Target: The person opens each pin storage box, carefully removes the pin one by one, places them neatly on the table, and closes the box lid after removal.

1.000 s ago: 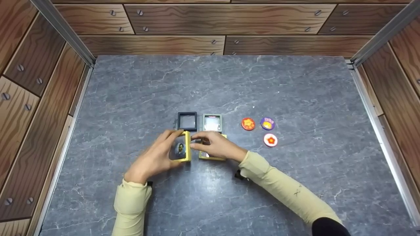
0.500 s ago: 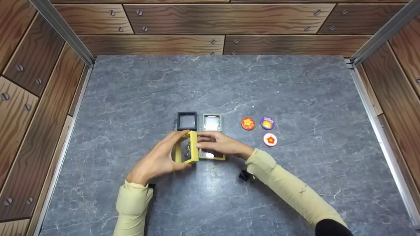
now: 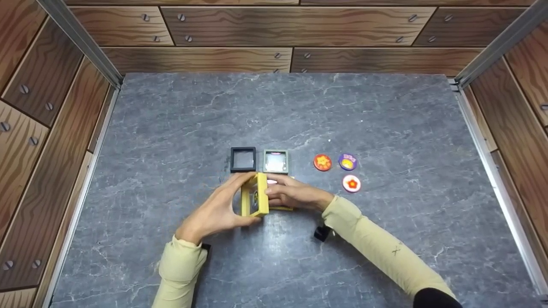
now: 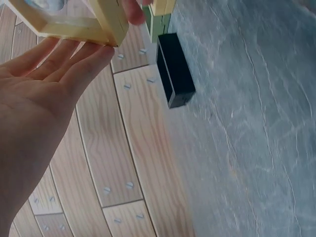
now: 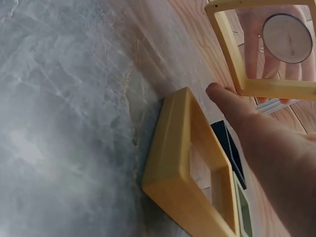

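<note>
My left hand (image 3: 216,209) holds a yellow display frame (image 3: 263,194) raised and tilted on edge, fingers along one side and thumb on the opposite side. A round badge (image 5: 287,38) sits in its clear film, pale back toward the right wrist camera. My right hand (image 3: 297,194) has its fingertips at the frame's right side; in the right wrist view a digit (image 5: 219,94) reaches the frame's corner. Below the right hand lies a second yellow frame (image 5: 168,143) on the table, partly hidden in the head view.
Behind the hands a black frame (image 3: 232,159) and a grey-green frame (image 3: 264,161) lie side by side. To the right are an orange-red badge (image 3: 322,162), a purple badge (image 3: 348,161) and a white badge with a red flower (image 3: 351,183). Wood-patterned walls (image 3: 239,25) border the grey table (image 3: 274,107).
The left hand has moved right with the yellow frame and turned it more edge-on. The right hand has shifted slightly right, its fingertips now at the frame's side. The loose badges stay put.
</note>
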Demonstrator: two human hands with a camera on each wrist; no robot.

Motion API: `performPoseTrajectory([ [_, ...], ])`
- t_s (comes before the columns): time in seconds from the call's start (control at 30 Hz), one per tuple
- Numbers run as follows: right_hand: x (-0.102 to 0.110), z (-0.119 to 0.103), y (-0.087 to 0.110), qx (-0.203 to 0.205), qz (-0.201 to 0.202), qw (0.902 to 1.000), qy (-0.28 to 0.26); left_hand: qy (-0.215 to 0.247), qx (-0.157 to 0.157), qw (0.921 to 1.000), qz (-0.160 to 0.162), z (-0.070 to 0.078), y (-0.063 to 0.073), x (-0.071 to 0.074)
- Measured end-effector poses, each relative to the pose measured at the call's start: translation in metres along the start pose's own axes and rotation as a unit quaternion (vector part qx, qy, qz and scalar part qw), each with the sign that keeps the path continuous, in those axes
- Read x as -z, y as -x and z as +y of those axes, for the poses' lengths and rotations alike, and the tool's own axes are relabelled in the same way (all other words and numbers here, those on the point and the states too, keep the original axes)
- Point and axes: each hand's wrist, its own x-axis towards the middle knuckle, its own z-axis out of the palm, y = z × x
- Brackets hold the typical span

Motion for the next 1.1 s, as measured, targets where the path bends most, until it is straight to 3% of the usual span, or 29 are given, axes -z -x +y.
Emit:
performPoseTrajectory([
  [0.17, 0.002, 0.003, 0.000, 0.009, -0.013, 0.9993, -0.034, 0.004, -0.013, 0.9999, 0.009, 0.001, -0.002, -0.004],
  [0.37, 0.005, 0.004, 0.001, 0.016, -0.011, 0.9995, -0.025, 0.003, -0.039, 0.9990, 0.024, -0.001, -0.003, -0.011],
  [0.57, 0.008, 0.007, 0.004, 0.008, 0.004, 0.9992, -0.038, 0.015, -0.040, 0.9989, 0.017, 0.000, -0.005, -0.016],
  [0.83, 0.010, 0.007, 0.009, 0.017, 0.007, 0.9997, -0.018, -0.009, -0.079, 0.9968, 0.009, 0.003, -0.010, -0.021],
  [1.1, 0.010, 0.010, 0.014, 0.021, 0.026, 0.9994, -0.005, -0.019, -0.093, 0.9955, 0.010, 0.008, -0.011, -0.024],
])
